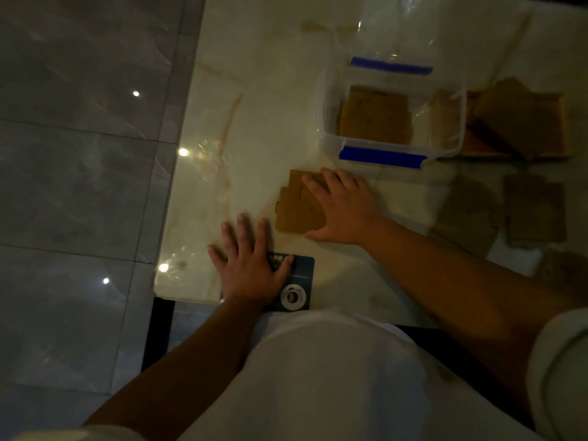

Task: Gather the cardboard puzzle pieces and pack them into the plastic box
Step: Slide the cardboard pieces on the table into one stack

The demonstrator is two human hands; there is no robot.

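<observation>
A clear plastic box (327, 122) with blue clips stands on the marble table, and a brown cardboard piece (375, 114) lies flat inside it. Just in front of the box lies a small stack of cardboard puzzle pieces (294, 206). My right hand (345, 208) rests flat on that stack, fingers spread, not gripping. My left hand (249, 262) lies flat and open on the table, partly over a dark card. More cardboard pieces (534, 208) lie in shadow at the right.
A dark blue card (300, 283) with a round logo sits at the table's near edge. A shallow brown tray (521, 122) with cardboard pieces stands right of the box. The table's left edge (178, 173) drops to a grey tiled floor.
</observation>
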